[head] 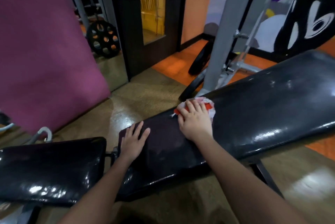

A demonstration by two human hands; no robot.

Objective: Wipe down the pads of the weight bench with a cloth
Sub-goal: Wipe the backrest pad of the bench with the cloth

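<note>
Two pads: glossy black vinyl back pad (253, 111), seat pad (50, 169) at 8 o'clock
Left hand (133, 142): flat, fingers spread, on back pad
Right hand (194, 121): flat, squishing down crumpled red-white cloth (209, 105)

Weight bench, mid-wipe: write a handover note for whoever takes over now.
Left hand: open, flat on the lower end of the long black vinyl back pad.
Right hand: open, pressing the crumpled red and white cloth onto that pad near its far edge.
Shorter black seat pad: left, across a gap, no hand on it.
Done: cannot tell which areas are wiped.
Left: probably the back pad's raised end, then the seat pad.
</note>
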